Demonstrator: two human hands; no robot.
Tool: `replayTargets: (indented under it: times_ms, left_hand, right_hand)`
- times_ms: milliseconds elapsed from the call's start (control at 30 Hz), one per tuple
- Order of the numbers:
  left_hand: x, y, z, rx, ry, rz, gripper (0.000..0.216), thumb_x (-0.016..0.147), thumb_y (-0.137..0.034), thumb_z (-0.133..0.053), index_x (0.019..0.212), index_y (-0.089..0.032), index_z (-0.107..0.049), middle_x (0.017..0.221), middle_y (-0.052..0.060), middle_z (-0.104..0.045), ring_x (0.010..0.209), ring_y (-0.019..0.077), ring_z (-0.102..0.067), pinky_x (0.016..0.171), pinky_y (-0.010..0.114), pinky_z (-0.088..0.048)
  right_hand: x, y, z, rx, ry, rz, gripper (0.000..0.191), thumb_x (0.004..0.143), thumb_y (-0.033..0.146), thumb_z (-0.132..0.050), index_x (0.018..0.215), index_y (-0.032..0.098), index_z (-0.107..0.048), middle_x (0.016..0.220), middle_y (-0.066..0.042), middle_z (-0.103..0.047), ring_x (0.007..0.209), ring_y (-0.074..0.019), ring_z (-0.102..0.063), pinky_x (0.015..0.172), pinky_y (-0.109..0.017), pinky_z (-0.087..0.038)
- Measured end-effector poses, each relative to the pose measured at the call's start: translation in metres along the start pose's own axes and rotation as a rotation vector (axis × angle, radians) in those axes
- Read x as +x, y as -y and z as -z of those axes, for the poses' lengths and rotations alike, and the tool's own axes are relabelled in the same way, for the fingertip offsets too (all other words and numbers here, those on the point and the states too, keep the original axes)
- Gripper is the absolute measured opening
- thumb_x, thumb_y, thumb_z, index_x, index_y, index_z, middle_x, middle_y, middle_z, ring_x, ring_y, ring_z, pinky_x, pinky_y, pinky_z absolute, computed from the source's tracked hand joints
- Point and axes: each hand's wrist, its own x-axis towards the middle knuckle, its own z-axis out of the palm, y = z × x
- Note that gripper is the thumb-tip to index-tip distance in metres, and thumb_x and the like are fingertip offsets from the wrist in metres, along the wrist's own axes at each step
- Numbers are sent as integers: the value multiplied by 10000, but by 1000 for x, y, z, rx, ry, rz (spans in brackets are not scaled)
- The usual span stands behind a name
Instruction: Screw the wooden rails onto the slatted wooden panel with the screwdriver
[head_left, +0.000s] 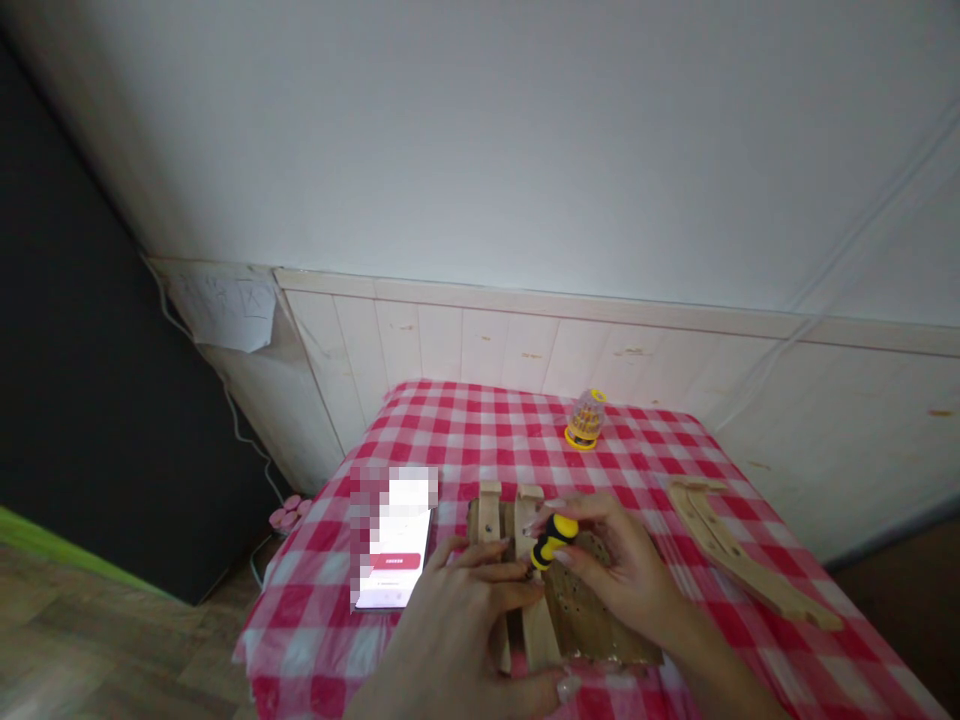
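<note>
My right hand (611,565) grips a yellow-and-black screwdriver (553,541) by its handle, and the tip is hidden behind my fingers. My left hand (450,630) lies spread across a wooden assembly, its fingers on a pale upright slat (534,625). Another slat (490,515) stands beside it, and both are fixed to a brown perforated wooden board (592,625). The assembly rests on a red-and-white gingham tablecloth (480,440). My hands hide much of the assembly.
To the right lies a curved, notched wooden piece (742,560). A smartphone (394,560) with a blurred screen lies to the left. At the back stands a yellow-based screwdriver bit holder (585,420). White wood paneling (465,340) backs the table, and its edges drop off on both sides.
</note>
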Motion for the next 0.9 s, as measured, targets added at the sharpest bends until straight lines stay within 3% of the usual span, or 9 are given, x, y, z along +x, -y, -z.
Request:
replayTargets:
  times_ms: [133,267,467,667,900]
  left_hand:
    - [1,0,0,5,4,-3,363,764,-519,-881,1026,-277,-819,1087,45,-822,1162,370,-721,956,485,-581]
    - [1,0,0,-2,2,5,391,752,-512,-889,1058,-282,-811,1125,50,-817,1189,385,-706,954,494,-577]
    - [0,1,0,-13,15,1,383,777,-520,-866,1078,-290,-815,1145,47,-812,1212,375,-694,987,493,-567]
    - [-1,2,-1,-9,19,10,449,775,-535,-869,1137,-279,-799,1210,71,-795,1259,387,-671,1004,508,-557]
    - [-1,3,-2,15,-22,-16,417,768,-543,-864,1080,-273,-809,1177,59,-806,1201,382,-705,963,498,-577]
  right_hand:
    - [2,6,-8,41,-62,28,163,998,369,-667,1120,292,-593,982,-61,-799,904,-214,-800,739,-313,-657]
    - [1,4,-13,-76,-145,100,227,971,393,-704,1164,313,-614,882,-22,-802,763,-205,-796,701,-329,-664]
    - [2,2,-5,-126,-88,191,258,953,381,-726,1210,369,-709,1038,-33,-836,905,-238,-818,831,-380,-681]
    - [7,13,8,-218,161,96,434,1023,227,-582,1444,336,-597,1286,-71,-771,1124,-222,-766,946,-345,-641]
    - [6,0,5,-160,32,44,327,992,266,-663,1306,348,-695,1127,-54,-821,978,-220,-807,826,-331,-685]
